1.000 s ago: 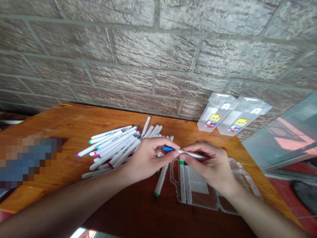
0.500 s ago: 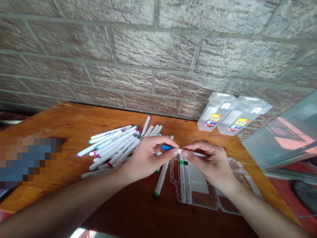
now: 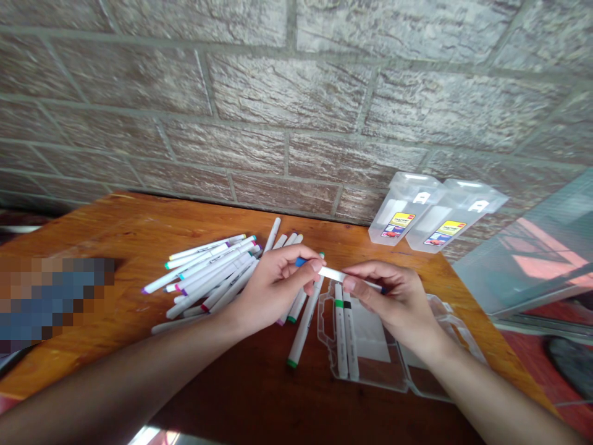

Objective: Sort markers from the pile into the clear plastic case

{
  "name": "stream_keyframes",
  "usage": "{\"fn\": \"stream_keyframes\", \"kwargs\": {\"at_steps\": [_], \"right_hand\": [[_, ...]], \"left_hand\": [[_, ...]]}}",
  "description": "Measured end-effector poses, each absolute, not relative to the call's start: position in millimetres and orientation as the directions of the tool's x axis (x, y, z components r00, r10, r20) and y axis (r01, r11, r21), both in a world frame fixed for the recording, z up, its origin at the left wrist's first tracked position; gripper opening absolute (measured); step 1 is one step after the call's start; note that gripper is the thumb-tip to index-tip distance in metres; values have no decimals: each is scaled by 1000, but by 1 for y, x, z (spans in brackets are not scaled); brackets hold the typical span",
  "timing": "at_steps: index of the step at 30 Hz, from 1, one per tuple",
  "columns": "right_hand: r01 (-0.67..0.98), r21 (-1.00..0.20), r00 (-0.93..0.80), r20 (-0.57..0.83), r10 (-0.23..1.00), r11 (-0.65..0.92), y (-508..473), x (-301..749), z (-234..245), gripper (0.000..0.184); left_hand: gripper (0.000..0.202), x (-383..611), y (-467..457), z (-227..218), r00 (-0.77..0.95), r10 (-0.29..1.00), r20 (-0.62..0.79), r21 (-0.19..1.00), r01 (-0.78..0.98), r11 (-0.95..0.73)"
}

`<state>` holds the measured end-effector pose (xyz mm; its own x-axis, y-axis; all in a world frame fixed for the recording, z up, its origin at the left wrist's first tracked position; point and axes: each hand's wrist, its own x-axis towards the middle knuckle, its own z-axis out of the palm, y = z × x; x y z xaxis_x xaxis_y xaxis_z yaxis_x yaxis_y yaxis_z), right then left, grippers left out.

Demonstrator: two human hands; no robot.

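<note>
Both my hands hold one white marker [image 3: 334,274] with a blue cap, level above the table. My left hand [image 3: 273,285] pinches the blue-capped end between thumb and fingers. My right hand [image 3: 393,296] grips the other end. Just below them lies an open clear plastic case [image 3: 417,364] with two markers [image 3: 343,334] inside, one green-capped and one dark-capped. A pile of several white markers [image 3: 213,272] with coloured caps lies to the left, partly hidden behind my left hand. One green-tipped marker [image 3: 303,327] lies loose beside the case.
Two closed clear marker cases [image 3: 428,213] with yellow labels stand against the brick wall at the back right. The wooden table [image 3: 115,228] ends at the right near a glass surface [image 3: 532,259]. A blurred patch [image 3: 50,296] covers the table's left side.
My left hand has drawn slightly up and left with the blue-capped end, so more white barrel shows between the hands. The right hand stays over the case.
</note>
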<state>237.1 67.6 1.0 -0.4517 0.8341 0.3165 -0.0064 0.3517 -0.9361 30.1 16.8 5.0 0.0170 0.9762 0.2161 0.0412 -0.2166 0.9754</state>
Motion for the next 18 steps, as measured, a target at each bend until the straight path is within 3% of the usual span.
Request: {"fn": "stream_keyframes", "kwargs": {"at_steps": [5, 11, 18], "right_hand": [[-57, -956, -451, 281, 847, 287, 68, 237, 3, 10], [-108, -981, -437, 194, 878, 163, 69, 238, -1, 17], [-163, -976, -447, 205, 871, 146, 69, 242, -3, 18]], "left_hand": [[25, 28, 19, 3, -31, 972, 233, 972, 20, -232], [23, 26, 21, -1, -63, 977, 203, 962, -172, -211], [21, 25, 23, -1, -84, 981, 177, 937, -289, -194]]}}
